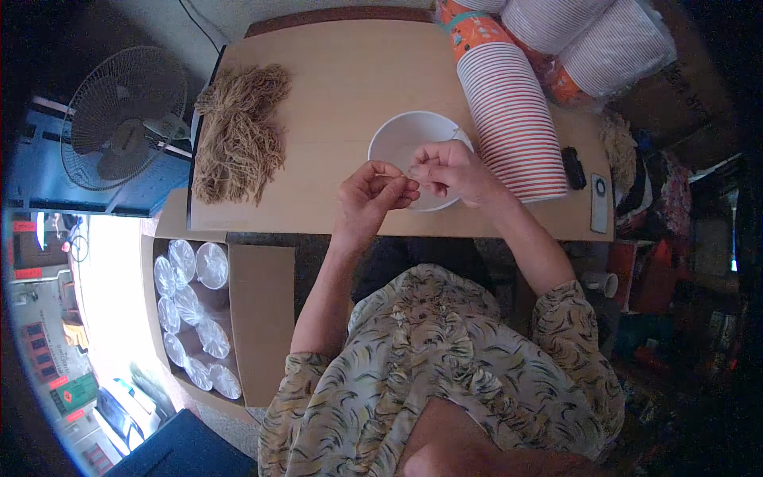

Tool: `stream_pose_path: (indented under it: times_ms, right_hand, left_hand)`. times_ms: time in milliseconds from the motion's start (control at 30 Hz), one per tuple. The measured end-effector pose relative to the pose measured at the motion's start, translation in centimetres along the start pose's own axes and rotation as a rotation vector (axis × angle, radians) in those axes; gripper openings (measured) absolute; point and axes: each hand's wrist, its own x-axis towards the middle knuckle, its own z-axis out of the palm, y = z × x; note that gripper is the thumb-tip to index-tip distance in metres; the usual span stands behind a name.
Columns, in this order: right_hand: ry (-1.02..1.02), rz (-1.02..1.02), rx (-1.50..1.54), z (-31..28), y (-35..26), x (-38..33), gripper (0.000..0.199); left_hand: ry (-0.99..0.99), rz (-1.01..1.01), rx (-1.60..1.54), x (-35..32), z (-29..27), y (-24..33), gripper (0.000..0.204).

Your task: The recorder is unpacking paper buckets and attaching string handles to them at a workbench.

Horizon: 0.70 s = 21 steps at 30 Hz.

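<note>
My left hand (373,195) and my right hand (455,171) meet above a white paper tub (391,135), fingertips almost touching. Both are closed in a pinch. Something thin and light seems to run between the fingertips, too small to name. Behind my right fingers, a short thin dark line shows against the tub's inside wall; I cannot tell what it is. The tub stands on the table, its lower front partly hidden by my hands. To my right, close to that hand, lies a long nested stack of paper tubs (513,119) with red-edged rims.
A bundle of brown twine (242,135) lies on the tabletop (342,87) at left. Bagged tub stacks (612,52) fill the far right. A dark object (573,167) and a phone-like slab (599,203) lie right. An open carton (266,318) holds plastic-wrapped tubs; a fan (125,119) stands left.
</note>
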Motion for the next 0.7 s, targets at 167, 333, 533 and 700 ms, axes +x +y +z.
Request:
stream_pose_path:
  times_ms: [167, 333, 533, 700]
  right_hand:
    - [0.069, 0.054, 0.022, 0.18, -0.32, -0.13, 0.016]
    - [0.096, 0.07, 0.047, 0.21, -0.38, 0.0, 0.018]
    - [0.054, 0.053, 0.081, -0.23, -0.46, 0.14, 0.026]
    - [0.026, 0.046, 0.009, 0.2, -0.1, 0.23, 0.029]
  left_hand:
    - [0.014, -0.014, -0.025, -0.08, 0.0, -0.05, 0.008]
    - [-0.008, -0.004, -0.044, -0.09, -0.48, -0.4, 0.013]
    - [-0.012, -0.011, -0.054, 0.03, -0.53, -0.5, 0.012]
    - [-0.014, -0.014, -0.037, 0.09, -0.35, -0.07, 0.01]
